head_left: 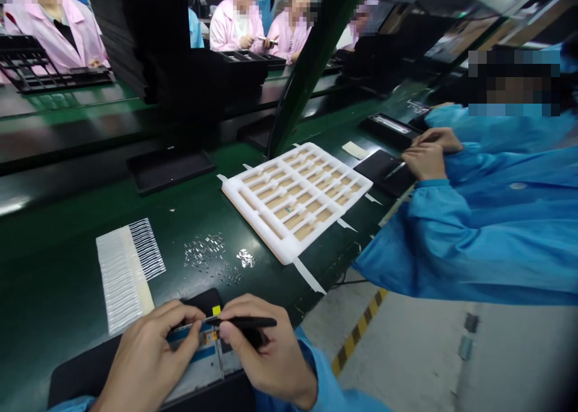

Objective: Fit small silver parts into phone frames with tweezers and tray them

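First, a green-topped table (67, 249) runs across the view and carries nearly everything listed here. Item: a sheet of white film strips (120, 276), lying at the left with comb-like tabs fanned toward the upper right. Item: the left hand (147, 355), entering from the near edge just below that sheet, thumb and fingers pinched on the upper edge of a flat electronic module (194, 355). The module has blue bands and a small gold-coloured part near its middle. It lies on a black pad (81, 382) at the near edge of the table, with a yellow tag (216, 310) just above it. Item: tiny loose metal pieces (204, 250), scattered on the table beyond the hands. Item: the right hand (266, 358), pinching black tweezers (248, 322), their tips at the module beside the left hand's fingers. Item: a white plastic tray (295, 201) with slotted rows over a tan lining, taped to the table. Item: a co-worker's two hands (427, 159) and blue sleeves (465, 231), at the right beside a black tray (383, 171). Lastly, people in pink coats (239, 23) sit across the far side of the line.
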Demonstrator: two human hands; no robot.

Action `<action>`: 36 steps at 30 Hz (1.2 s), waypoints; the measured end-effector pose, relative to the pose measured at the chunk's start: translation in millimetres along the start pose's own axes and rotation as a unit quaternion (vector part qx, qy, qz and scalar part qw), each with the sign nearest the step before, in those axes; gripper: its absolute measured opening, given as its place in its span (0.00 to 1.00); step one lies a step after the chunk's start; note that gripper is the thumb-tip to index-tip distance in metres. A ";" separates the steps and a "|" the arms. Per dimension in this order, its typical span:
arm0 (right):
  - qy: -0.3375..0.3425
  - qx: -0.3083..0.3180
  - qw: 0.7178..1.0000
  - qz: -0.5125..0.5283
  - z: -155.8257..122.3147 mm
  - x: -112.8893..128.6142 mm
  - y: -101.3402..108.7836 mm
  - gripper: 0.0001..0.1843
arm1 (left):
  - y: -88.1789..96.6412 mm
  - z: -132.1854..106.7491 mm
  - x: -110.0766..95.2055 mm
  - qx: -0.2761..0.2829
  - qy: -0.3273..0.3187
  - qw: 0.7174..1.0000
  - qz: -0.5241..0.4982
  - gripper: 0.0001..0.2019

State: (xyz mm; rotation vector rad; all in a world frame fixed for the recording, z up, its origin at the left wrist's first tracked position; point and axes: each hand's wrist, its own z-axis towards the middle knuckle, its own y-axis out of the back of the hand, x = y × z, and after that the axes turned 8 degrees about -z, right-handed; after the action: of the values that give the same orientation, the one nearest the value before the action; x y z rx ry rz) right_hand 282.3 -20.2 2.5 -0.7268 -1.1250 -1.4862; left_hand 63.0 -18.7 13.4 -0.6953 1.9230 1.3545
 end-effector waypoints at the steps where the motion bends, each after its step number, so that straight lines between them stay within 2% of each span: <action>1: 0.005 -0.001 1.000 -0.001 -0.9 -0.3 0.1 0.09 | 0.3 -0.2 -0.1 -0.004 -0.008 1.000 0.002 0.13; 10: 0.053 0.032 0.998 -0.009 -4.8 -5.0 1.3 0.12 | 1.7 0.8 -1.1 -0.027 -0.097 0.994 0.042 0.13; 13: 0.065 0.041 0.997 -0.017 -6.8 -7.0 1.2 0.12 | 10.5 -0.3 -0.3 -0.008 -0.166 0.984 0.066 0.14; 15: 0.060 0.033 0.998 -0.011 -9.0 -8.2 0.1 0.12 | 16.3 -2.7 2.1 -0.005 -0.217 0.971 0.098 0.15; 17: 0.055 0.025 0.998 -0.005 -11.5 -8.6 -2.0 0.12 | 19.4 -6.9 4.1 -0.027 -0.257 0.953 0.159 0.17; 19: 0.051 0.025 0.998 -0.012 -13.9 -7.8 -4.5 0.12 | 20.2 -11.5 3.9 -0.062 -0.299 0.922 0.238 0.20; 21: 0.047 0.032 0.998 -0.033 -15.6 -5.8 -7.0 0.12 | 21.1 -13.9 1.9 -0.073 -0.341 0.889 0.297 0.25; 22: 0.045 0.037 0.997 -0.044 -16.0 -4.7 -7.9 0.12 | 22.5 -13.5 1.4 -0.067 -0.346 0.883 0.310 0.26; 24: 0.041 0.041 0.997 -0.054 -15.9 -2.9 -8.6 0.12 | 28.5 -8.6 3.8 -0.061 -0.314 0.893 0.315 0.24; 26: 0.035 0.030 0.998 -0.041 -14.5 -2.5 -7.5 0.11 | 38.1 1.1 12.8 -0.094 -0.260 0.905 0.322 0.23; 30: 0.025 -0.026 0.999 -0.016 -10.3 -5.8 -1.9 0.10 | 54.8 24.1 41.5 -0.168 -0.201 0.895 0.362 0.26; 33: 0.027 -0.046 0.998 -0.027 -8.5 -8.1 2.3 0.09 | 56.1 32.9 53.9 -0.166 -0.193 0.888 0.383 0.24; 36: 0.025 -0.055 0.998 -0.036 -7.7 -7.8 4.7 0.08 | 53.1 32.5 52.4 -0.150 -0.197 0.881 0.403 0.21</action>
State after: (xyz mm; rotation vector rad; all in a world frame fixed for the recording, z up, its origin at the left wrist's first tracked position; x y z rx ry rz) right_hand 289.7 -24.2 -6.0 -0.7275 -1.0461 -1.6288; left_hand -2.4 26.7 -3.6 0.3190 1.7198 2.1248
